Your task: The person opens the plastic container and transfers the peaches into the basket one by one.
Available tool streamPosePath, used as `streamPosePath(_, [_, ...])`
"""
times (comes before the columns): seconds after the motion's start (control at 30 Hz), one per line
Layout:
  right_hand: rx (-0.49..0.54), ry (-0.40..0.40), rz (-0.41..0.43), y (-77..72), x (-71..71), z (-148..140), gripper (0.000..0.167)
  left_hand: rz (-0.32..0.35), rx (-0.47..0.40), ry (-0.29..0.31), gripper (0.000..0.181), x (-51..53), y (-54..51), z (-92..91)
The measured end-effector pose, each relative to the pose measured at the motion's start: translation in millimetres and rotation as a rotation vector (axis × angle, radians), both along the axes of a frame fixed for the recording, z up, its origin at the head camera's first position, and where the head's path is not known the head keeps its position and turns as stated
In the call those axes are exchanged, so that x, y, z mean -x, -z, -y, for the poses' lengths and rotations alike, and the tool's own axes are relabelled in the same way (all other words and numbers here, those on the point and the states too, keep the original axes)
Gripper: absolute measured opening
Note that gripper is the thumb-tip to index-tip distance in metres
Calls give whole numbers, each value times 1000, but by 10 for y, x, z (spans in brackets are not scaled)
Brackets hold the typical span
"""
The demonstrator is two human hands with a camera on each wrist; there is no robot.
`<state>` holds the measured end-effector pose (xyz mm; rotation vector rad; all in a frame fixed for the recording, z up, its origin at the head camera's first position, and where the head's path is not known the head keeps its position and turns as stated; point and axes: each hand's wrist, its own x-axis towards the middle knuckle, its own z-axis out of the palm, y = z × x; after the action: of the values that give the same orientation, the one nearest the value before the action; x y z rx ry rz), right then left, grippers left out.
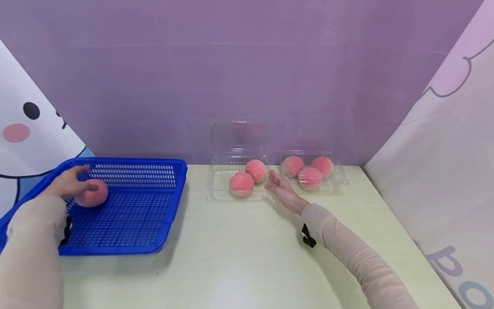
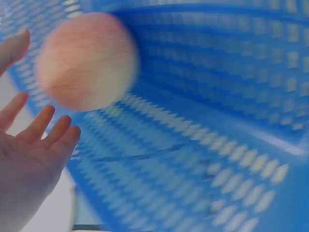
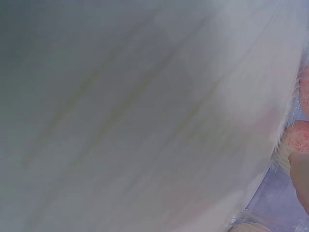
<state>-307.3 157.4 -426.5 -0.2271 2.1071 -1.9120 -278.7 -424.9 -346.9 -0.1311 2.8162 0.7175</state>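
In the head view, a pink peach lies at the left inside the blue basket, and the left hand is over it. The left wrist view has that hand with fingers spread, a gap between them and the blurred peach. My right hand is extended with straight fingers beside a clear container with its lid up, holding two peaches. Only a finger of it shows in the right wrist view, by a peach.
Right of the open container, a second clear container holds three peaches. Both stand near the back edge of the pale table, before a purple backdrop. Printed cloth borders the right side.
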Motion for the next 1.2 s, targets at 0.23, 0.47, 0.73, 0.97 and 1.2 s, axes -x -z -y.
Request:
streamPosePath(0.23, [-13, -23, 5, -79, -40, 4, 70, -196, 79, 86, 81, -7, -487, -369])
streamPosePath(0.47, [-6, 12, -13, -12, -11, 0, 70, -321, 71, 169, 64, -66, -685, -953])
streamPosePath(0.73, [-9, 1, -20, -12, -15, -4, 69, -417, 34, 220, 50, -269, -667, -1631])
streamPosePath(0.97, [-18, -7, -16, -3, 12, -24, 70, -485, 76, 359, 42, -373, -664, -2206])
streamPosePath(1.2, [-7, -2, -10, 2, 42, -40, 69, -469, 163, 574, 38, -374, -600, -2852])
